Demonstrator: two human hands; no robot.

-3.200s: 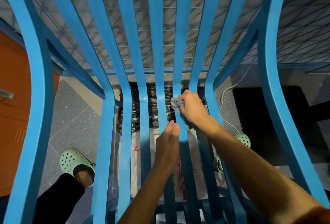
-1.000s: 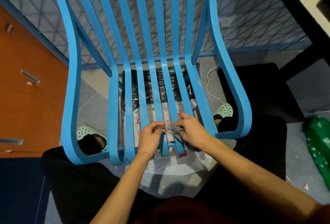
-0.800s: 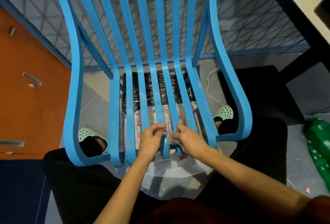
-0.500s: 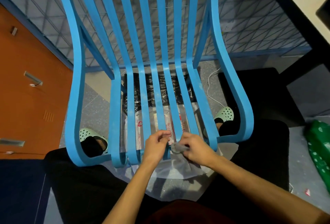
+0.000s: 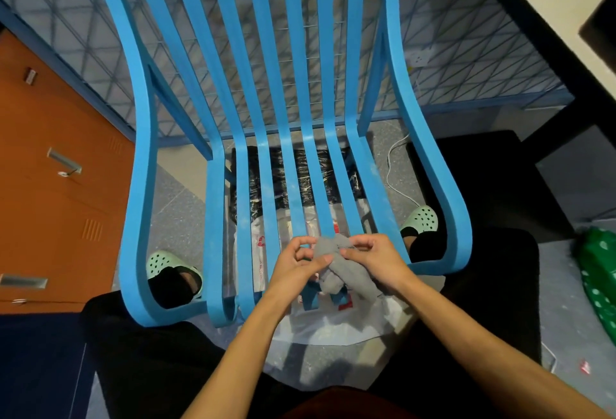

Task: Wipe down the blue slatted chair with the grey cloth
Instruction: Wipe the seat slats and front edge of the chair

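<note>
A bright blue chair of curved slats point(image 5: 143, 168) fills the middle of the frame. It stands on a grey speckled floor point(image 5: 180, 211). At lower centre, over the front ends of the middle seat slats, both hands meet on a bunched grey cloth point(image 5: 336, 265). The left hand point(image 5: 295, 263) has its fingers curled and pinches the cloth's left edge against the thumb. The right hand point(image 5: 376, 258) is also curled and grips the cloth from the right.

Under the seat lies a white plastic bag with red print point(image 5: 333, 325). A pale green clog shows at each side of the seat, one lower left point(image 5: 160, 263) and one right of centre point(image 5: 421, 218). An orange metal cabinet point(image 5: 50, 185) fills the left edge, and a blue-framed wire mesh panel point(image 5: 466, 51) runs behind the chair. A thin white cable point(image 5: 393, 178) trails on the floor, and a green dotted bag point(image 5: 600, 285) lies at the right edge.
</note>
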